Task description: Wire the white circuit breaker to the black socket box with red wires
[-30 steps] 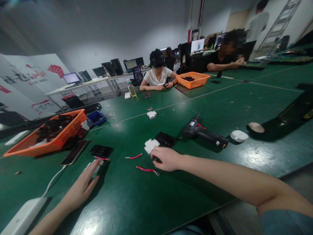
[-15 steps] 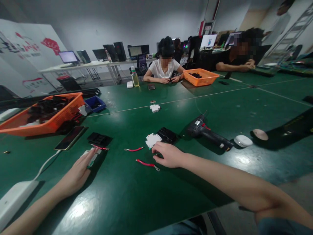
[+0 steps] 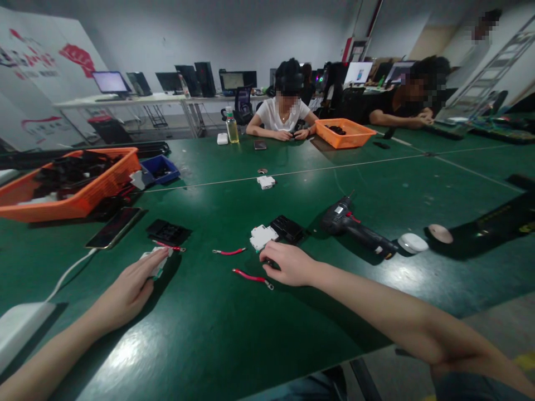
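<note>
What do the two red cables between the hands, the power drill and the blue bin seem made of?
Red cables: likely plastic or rubber insulation, by their smooth, faintly glossy red skin; silvery end lugs suggest metal.
Power drill: dark satin shell, probably plastic, from its muted highlights.
Blue bin: likely moulded plastic, fairly matte, given its uniform colour.

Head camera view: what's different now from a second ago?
The view tilted: the left side of the green tabletop rose in the picture. Nothing was visibly grabbed or let go. The left hand stayed on the white-and-green block, the right hand by the stepped white block; the short red wires between them stayed put.
</note>
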### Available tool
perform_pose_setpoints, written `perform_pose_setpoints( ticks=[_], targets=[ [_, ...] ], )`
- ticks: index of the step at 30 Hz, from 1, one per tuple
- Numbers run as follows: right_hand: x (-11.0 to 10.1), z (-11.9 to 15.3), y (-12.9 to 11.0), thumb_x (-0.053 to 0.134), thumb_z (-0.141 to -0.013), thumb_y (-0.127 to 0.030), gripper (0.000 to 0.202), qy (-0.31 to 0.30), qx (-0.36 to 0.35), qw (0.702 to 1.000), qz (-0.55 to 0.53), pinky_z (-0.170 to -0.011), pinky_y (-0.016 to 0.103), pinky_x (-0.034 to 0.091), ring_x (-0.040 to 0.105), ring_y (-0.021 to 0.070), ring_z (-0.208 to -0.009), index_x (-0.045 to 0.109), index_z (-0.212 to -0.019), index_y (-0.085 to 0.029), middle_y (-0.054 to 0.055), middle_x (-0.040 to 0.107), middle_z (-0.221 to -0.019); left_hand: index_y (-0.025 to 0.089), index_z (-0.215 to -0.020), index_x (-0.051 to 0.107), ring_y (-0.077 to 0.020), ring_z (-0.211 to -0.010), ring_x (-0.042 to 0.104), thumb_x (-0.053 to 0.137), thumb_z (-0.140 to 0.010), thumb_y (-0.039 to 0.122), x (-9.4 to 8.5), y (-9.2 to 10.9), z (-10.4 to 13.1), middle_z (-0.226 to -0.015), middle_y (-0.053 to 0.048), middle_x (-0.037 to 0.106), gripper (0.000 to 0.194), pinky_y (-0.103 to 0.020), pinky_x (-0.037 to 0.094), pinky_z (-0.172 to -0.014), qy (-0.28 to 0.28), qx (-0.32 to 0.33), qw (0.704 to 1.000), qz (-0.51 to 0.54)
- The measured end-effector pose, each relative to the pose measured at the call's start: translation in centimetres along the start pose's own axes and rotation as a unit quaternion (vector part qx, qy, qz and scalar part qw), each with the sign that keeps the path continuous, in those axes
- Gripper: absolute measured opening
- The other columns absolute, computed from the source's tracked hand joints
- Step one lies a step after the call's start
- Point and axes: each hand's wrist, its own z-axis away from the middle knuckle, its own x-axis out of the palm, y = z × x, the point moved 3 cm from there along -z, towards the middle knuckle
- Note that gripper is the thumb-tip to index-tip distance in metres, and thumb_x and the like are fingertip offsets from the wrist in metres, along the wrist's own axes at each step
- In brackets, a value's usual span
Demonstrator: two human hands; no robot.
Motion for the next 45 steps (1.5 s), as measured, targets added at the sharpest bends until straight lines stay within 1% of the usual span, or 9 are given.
perform_pose_setpoints(
  ticks=[6,11,16,21,24,27,30,37,45],
  targets=[
    [0.0,-0.1,0.2,0.059,-0.093,-0.023,0.015,0.0,0.005,1.0,-0.008,-0.069,0.027,0.046,0.06,0.0171,-0.086,0.062,-0.105,-0.016,0.007,0.063,-0.102,0.032,-0.147,0.037,-0.0304,-0.126,0.055,0.054,-0.085,0.038,-0.9,-0.2,-1.2,-0.141,-0.007,0.057,0.065,-0.047,0.046,-0.104,0.007,0.026,0.999,-0.035],
    [0.1,-0.1,0.4,0.059,-0.092,-0.023,0.015,0.005,0.001,1.0,-0.011,-0.068,0.027,0.045,0.059,0.017,-0.085,0.062,-0.105,-0.015,0.007,0.063,-0.102,0.028,-0.144,0.04,-0.0324,-0.12,0.055,0.057,-0.083,0.043,-0.8,-0.3,-2.1,-0.132,-0.011,0.059,0.065,-0.048,0.044,-0.102,-0.006,0.039,0.997,-0.062],
    [0.0,0.0,0.4,0.059,-0.092,-0.023,0.015,0.003,0.004,1.0,-0.019,-0.067,0.027,0.045,0.06,0.0172,-0.084,0.063,-0.105,-0.016,0.008,0.063,-0.102,0.03,-0.15,0.033,-0.0395,-0.135,0.042,0.059,-0.082,0.047,-0.5,-0.3,-2.1,-0.144,-0.013,0.046,0.075,-0.059,0.036,-0.109,0.0,0.042,0.996,-0.074],
    [-0.2,0.0,0.4,0.059,-0.093,-0.024,0.016,0.0,0.012,0.999,-0.04,-0.067,0.026,0.045,0.059,0.0163,-0.083,0.063,-0.106,-0.016,0.007,0.063,-0.102,0.037,-0.152,0.026,-0.0432,-0.148,0.019,0.062,-0.082,0.05,-0.8,-0.5,-2.9,-0.16,-0.01,0.024,0.08,-0.067,0.024,-0.115,0.007,0.076,0.995,-0.063],
    [-0.3,0.0,0.5,0.06,-0.092,-0.024,0.015,0.0,0.014,0.999,-0.05,-0.067,0.026,0.045,0.059,0.016,-0.083,0.063,-0.104,-0.016,0.006,0.063,-0.101,0.04,-0.154,0.021,-0.0436,-0.15,0.009,0.06,-0.084,0.049,-0.6,-0.9,-4.1,-0.166,-0.005,0.008,0.08,-0.069,0.018,-0.116,-0.006,0.067,0.996,-0.055],
    [-0.2,0.0,0.6,0.061,-0.092,-0.023,0.014,0.003,0.012,0.999,-0.052,-0.068,0.026,0.045,0.059,0.0161,-0.084,0.063,-0.104,-0.016,0.007,0.063,-0.101,0.042,-0.154,0.02,-0.0411,-0.151,0.006,0.059,-0.086,0.048,-0.1,-1.5,-5.4,-0.167,-0.002,0.003,0.079,-0.066,0.021,-0.117,-0.028,0.05,0.997,-0.047],
    [-0.1,-0.1,0.6,0.061,-0.091,-0.022,0.014,0.008,0.017,0.999,-0.044,-0.068,0.026,0.044,0.059,0.0162,-0.084,0.063,-0.104,-0.016,0.006,0.063,-0.1,0.039,-0.152,0.029,-0.0397,-0.151,0.007,0.06,-0.086,0.05,0.3,-1.9,-6.8,-0.167,-0.001,0.005,0.074,-0.063,0.027,-0.116,-0.032,0.053,0.997,-0.042],
    [-0.1,-0.4,0.3,0.061,-0.09,-0.022,0.013,0.006,0.023,0.999,-0.029,-0.068,0.026,0.043,0.058,0.016,-0.083,0.062,-0.101,-0.016,0.005,0.063,-0.097,0.034,-0.148,0.041,-0.0403,-0.151,0.009,0.059,-0.087,0.052,1.9,-1.1,-12.5,-0.167,-0.002,0.007,0.066,-0.062,0.027,-0.117,-0.022,0.083,0.996,-0.021],
    [-0.5,-0.4,0.4,0.059,-0.09,-0.022,0.012,-0.002,0.024,0.999,-0.046,-0.068,0.026,0.044,0.057,0.0159,-0.085,0.062,-0.099,-0.016,0.005,0.063,-0.098,0.025,-0.142,0.051,-0.0405,-0.151,0.009,0.055,-0.087,0.062,5.5,1.4,-24.3,-0.164,-0.01,0.016,0.067,-0.059,0.02,-0.121,-0.009,0.103,0.995,-0.004]
  ],
)
